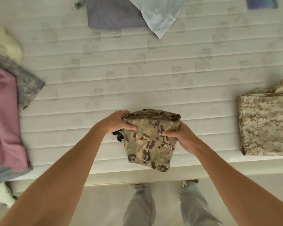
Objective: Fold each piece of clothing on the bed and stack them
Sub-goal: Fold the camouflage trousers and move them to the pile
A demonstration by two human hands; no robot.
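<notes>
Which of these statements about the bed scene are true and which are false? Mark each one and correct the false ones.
1. Both hands grip the folded camouflage garment. True: the left hand holds its left side, the right hand its right.
2. A folded tan camouflage piece lies at the right. True.
3. The pink garment lies at the right edge of the mattress. False: it lies at the left.
4. The purple garment lies nearest the person. False: it lies at the far side.
</notes>
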